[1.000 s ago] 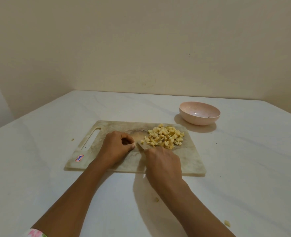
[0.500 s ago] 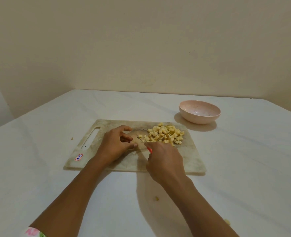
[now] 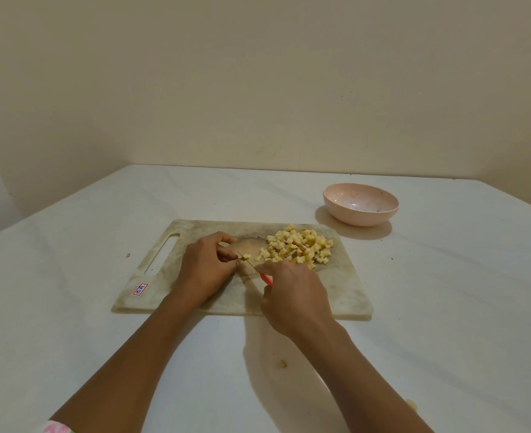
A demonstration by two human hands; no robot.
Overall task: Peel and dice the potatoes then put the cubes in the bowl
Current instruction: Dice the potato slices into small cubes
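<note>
Beyond the board [image 3: 336,285], the bowl [image 3: 361,218] holds specks [image 3: 378,210]; left grip [image 3: 206,270] pinches a potato bit [image 3: 247,256], right grip [image 3: 295,295] clasps the knife [image 3: 266,279].

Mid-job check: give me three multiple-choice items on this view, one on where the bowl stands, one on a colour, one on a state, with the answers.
1. Where does the bowl stand relative to the board?
A. On it
B. On the table, beyond its far right corner
C. At its left, by the handle slot

2. What colour is the handle of the knife?
A. Blue
B. Red
C. Black

3. The cubes lie piled on the board; the bowl is:
A. Full
B. Overturned
C. Upright and without cubes

Answers:
1. B, the bowl stands off the board, past the corner where the pile lies.
2. B, a red stub shows at the fingers of the right hand.
3. C, its rim faces up and its inside shows no cubes.
</note>
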